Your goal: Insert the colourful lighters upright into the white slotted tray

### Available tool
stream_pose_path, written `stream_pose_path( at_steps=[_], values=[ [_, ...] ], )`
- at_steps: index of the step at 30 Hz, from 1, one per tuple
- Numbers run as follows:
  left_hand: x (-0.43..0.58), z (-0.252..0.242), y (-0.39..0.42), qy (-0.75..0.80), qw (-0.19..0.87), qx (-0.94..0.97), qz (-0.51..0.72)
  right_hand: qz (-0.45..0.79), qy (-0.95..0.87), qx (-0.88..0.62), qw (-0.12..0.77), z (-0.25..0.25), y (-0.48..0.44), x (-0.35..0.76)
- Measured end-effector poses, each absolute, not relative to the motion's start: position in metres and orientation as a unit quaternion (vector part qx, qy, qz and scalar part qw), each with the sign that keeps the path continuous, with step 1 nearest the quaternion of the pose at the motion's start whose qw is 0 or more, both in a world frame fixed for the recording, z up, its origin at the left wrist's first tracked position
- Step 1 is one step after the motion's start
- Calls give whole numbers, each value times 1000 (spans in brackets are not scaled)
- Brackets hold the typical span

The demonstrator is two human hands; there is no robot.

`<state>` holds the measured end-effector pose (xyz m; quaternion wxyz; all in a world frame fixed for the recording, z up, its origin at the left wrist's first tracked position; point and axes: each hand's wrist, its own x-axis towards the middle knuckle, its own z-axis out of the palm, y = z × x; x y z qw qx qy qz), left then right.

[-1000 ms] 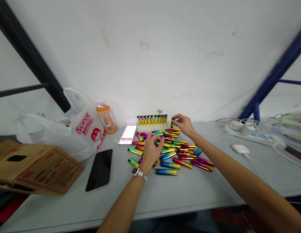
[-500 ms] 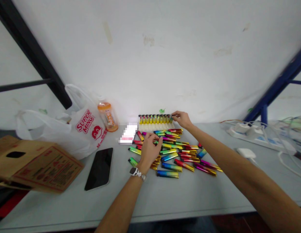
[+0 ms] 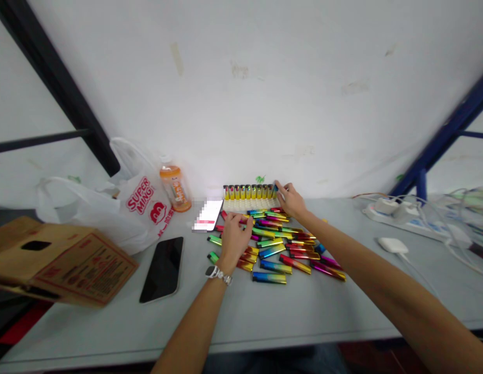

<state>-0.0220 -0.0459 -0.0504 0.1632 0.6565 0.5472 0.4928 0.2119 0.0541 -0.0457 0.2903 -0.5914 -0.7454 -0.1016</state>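
Metallic rainbow-coloured lighters (image 3: pixel 270 278) lie in a loose pile on the grey table. Behind them, a row of upright lighters (image 3: pixel 248 192) stands in the back of a white holder (image 3: pixel 249 204) against the wall. My right hand (image 3: pixel 291 200) is at the row's right end, its thumb and fingertips closed on a blue-topped lighter (image 3: pixel 275 189) there. Over the left part of the pile, my left hand (image 3: pixel 235 236), with a watch at the wrist, has its fingers closed around a red lighter (image 3: pixel 244 220). Its palm hides some lighters beneath.
To the left are a black phone (image 3: pixel 162 270), a lit phone (image 3: pixel 208 215), an orange drink bottle (image 3: pixel 174 189), a white plastic bag (image 3: pixel 135 223) and a cardboard box (image 3: pixel 85 265). On the right lie a power strip (image 3: pixel 416 224) with cables and a white charger (image 3: pixel 393 245).
My left hand has shifted slightly up and left, and a red lighter now shows at its fingers. My right hand has stayed at the row's end, its fingers slightly repositioned.
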Motion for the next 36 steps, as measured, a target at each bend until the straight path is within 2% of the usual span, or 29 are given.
stream_pose_path(
  at_steps=[6, 8, 14, 17, 21, 25, 31, 36],
  values=[
    [-19, -46, -49, 556, 164, 665, 472, 39, -681, -564, 465, -57, 71, 205],
    [-19, -44, -50, 559, 167, 663, 469, 94, -670, -545, 495, -57, 77, 205],
    [-19, -41, -55, 589, 164, 650, 452, 189, -714, -510, 441, -41, 93, 221],
    [-18, -40, -56, 604, 156, 644, 444, 140, -744, -507, 412, -36, 94, 224],
    [-18, -41, -57, 609, 157, 642, 438, -1, -737, -516, 437, -40, 87, 216],
    [-19, -42, -56, 610, 152, 641, 441, -6, -673, -581, 458, -44, 79, 203],
    [-21, -44, -54, 600, 140, 645, 453, -76, -656, -645, 384, -39, 67, 193],
    [-22, -45, -52, 592, 135, 650, 458, -104, -689, -656, 289, -30, 45, 194]
  ],
)
